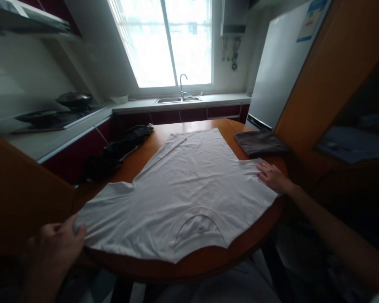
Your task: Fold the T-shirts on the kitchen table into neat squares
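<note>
A white T-shirt [189, 181] lies spread on a round wooden table [230, 126], its neckline toward me and its hem at the far side. My left hand [58, 240] grips the edge of the left sleeve between thumb and fingers, at the table's left rim. On the right sleeve my right hand [273, 176] rests palm down, fingers stretched out over the cloth near its hem. Faint wrinkles run across the shirt's body.
Dark clothing [116, 151] is heaped at the table's left edge. A folded dark grey garment [261, 143] lies at the right. Beyond stand a counter with a sink [177, 100], a stove with a wok [74, 100] and a fridge [281, 63].
</note>
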Demonstrator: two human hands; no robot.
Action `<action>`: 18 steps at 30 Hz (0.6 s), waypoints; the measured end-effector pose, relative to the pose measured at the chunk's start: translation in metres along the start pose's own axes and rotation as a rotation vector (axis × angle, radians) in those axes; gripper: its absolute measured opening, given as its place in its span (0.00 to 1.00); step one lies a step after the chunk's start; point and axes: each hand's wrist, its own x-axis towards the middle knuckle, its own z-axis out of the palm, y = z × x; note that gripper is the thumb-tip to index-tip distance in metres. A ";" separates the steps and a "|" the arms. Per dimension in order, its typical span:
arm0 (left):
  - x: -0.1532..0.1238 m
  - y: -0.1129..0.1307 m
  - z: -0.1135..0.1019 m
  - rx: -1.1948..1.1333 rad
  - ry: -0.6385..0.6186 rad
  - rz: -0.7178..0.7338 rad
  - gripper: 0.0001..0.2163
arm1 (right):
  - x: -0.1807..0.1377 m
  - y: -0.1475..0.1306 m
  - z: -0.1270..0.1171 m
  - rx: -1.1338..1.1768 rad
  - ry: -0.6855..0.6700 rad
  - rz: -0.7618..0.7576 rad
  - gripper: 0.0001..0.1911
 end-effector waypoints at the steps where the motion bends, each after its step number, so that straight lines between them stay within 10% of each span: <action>1: 0.001 0.015 -0.003 -0.042 0.054 0.006 0.26 | 0.002 -0.004 -0.002 0.007 0.026 0.011 0.28; 10: 0.003 0.144 0.007 -0.425 -0.126 0.788 0.25 | 0.011 0.000 0.000 0.112 -0.032 -0.221 0.30; 18: -0.014 0.159 0.003 -0.324 -0.396 0.854 0.28 | 0.006 -0.040 -0.025 0.261 0.000 -0.282 0.28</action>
